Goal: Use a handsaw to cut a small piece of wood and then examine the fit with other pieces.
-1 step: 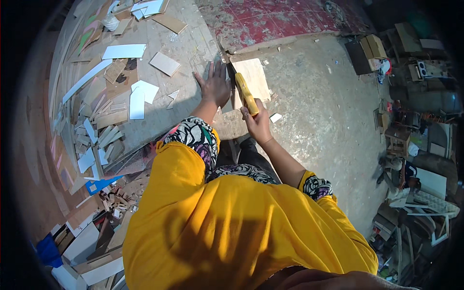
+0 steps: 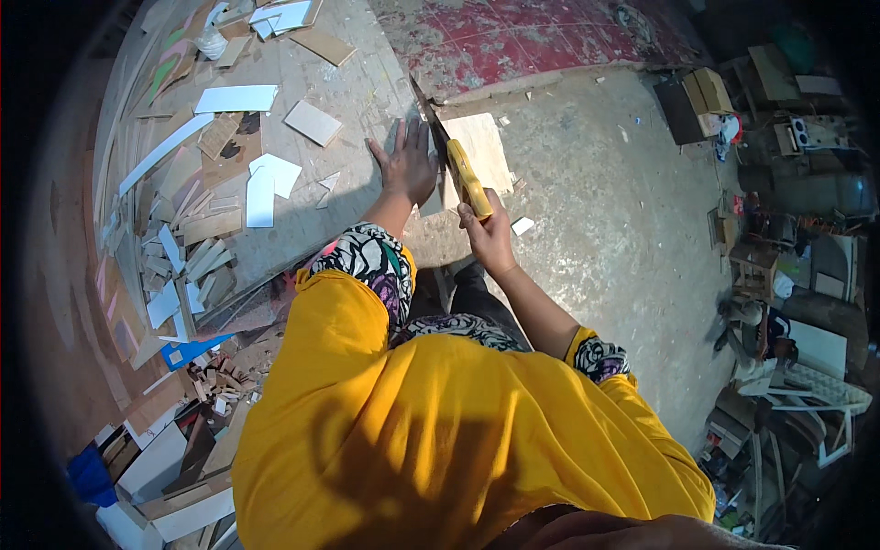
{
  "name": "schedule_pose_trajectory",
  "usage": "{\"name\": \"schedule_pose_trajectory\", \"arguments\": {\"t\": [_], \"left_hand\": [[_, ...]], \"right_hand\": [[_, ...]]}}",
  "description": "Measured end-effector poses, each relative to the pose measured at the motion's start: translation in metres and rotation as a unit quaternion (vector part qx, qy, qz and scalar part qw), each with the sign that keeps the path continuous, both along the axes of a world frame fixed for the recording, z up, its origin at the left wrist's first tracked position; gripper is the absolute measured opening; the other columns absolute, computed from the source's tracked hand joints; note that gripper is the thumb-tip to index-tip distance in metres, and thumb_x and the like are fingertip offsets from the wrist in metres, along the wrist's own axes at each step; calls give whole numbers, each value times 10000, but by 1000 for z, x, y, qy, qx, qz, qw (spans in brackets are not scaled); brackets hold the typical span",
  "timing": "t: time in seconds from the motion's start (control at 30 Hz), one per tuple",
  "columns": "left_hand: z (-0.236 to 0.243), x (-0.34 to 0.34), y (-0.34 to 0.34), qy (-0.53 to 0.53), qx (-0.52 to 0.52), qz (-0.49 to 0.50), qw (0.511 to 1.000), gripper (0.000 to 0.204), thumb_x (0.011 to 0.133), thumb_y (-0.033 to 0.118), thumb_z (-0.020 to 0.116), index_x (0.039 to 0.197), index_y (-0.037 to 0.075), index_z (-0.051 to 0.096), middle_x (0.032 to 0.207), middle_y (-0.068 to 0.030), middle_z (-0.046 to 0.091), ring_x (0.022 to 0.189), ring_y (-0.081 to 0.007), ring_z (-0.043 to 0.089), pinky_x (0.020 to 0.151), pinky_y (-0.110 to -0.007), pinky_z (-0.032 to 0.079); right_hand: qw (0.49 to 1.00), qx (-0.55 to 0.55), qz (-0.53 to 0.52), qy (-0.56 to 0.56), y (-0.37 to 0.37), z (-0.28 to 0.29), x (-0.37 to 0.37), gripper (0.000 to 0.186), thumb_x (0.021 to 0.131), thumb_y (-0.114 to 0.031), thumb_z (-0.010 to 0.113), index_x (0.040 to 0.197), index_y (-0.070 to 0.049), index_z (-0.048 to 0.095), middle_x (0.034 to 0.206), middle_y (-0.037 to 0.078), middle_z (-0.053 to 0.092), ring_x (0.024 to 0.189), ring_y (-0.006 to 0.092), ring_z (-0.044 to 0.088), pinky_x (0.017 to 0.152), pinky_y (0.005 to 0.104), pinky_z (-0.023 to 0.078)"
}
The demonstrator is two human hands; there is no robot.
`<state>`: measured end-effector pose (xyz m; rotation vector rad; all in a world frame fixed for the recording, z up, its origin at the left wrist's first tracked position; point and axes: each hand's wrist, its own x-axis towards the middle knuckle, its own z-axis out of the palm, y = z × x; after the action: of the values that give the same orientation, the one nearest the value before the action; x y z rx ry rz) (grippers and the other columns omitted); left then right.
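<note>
The right hand has its grip wrapped round the yellow-handled saw, whose blade lies just beside the left hand, flat and ungrasping on the surface, so a sideways slip could nick it, though contact is unclear.

Place: woodworking workshop.
Evidence: handsaw, board offcuts strewn across the bench, small wood scraps piled near it, scuffed grey floor.
</note>
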<state>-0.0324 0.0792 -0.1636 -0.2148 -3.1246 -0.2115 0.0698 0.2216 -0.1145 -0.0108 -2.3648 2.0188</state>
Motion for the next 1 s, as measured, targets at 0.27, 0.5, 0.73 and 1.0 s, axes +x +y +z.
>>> {"name": "schedule_pose_trajectory", "arguments": {"t": [0.27, 0.5, 0.73, 1.0], "left_hand": [[-8, -3, -4, 4, 1, 9, 1000, 571, 893, 345, 391, 1400, 108, 277, 1490, -41, 197, 1384, -221, 128, 975, -726, 54], [-18, -12, -3, 42, -26, -11, 999, 629, 857, 373, 443, 1410, 138, 256, 1479, -36, 230, 1357, -229, 220, 920, -745, 171], [-12, -6, -2, 37, -20, -4, 999, 609, 857, 363, 446, 1395, 125, 288, 1465, -44, 261, 1355, -231, 229, 919, -744, 167], [-4, -1, -2, 26, 24, -6, 999, 578, 877, 335, 421, 1387, 95, 290, 1472, -64, 231, 1378, -232, 161, 956, -739, 60]], "right_hand": [[971, -175, -17, -160, 8, 38, -48, 158, 840, -153, 630, 866, -40, 523, 692, -1, 514, 589, 64, 467, 494, 234, 374], [978, -47, 49, -198, 5, 58, -138, 249, 776, -241, 669, 781, -8, 581, 566, 30, 521, 453, 120, 475, 424, 286, 388], [985, 62, 43, -153, -10, 56, -112, 364, 762, -315, 678, 778, 36, 583, 659, 110, 593, 594, 177, 580, 540, 317, 444], [999, 25, -4, -21, 5, 17, -25, 203, 848, -159, 618, 819, -7, 488, 647, 53, 480, 627, 118, 440, 578, 287, 402]]}}
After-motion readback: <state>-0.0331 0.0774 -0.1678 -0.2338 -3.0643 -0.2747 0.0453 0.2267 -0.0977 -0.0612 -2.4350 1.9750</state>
